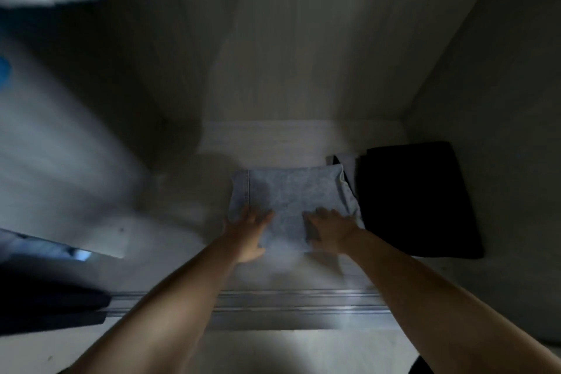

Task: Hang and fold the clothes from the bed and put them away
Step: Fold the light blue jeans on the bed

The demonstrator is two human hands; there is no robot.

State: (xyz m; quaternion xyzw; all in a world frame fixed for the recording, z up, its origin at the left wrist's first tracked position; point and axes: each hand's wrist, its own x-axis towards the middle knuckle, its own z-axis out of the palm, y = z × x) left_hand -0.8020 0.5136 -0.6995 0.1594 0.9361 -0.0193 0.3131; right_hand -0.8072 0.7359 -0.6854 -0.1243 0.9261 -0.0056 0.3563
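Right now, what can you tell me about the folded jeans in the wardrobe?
The jeans are pale, washed blue denim, folded into a flat, roughly square bundle with a seam running down their left side. They lie on the wardrobe floor, next to a folded black garment on their right. The left hand and right hand both rest on their near edge, fingers spread.

Both bare forearms are stretched forward and down, nearly parallel. The left hand (249, 234) is laid flat, fingers straight and slightly spread. The right hand (329, 226) is likewise pressed palm-down, fingers extended; both are blurred.
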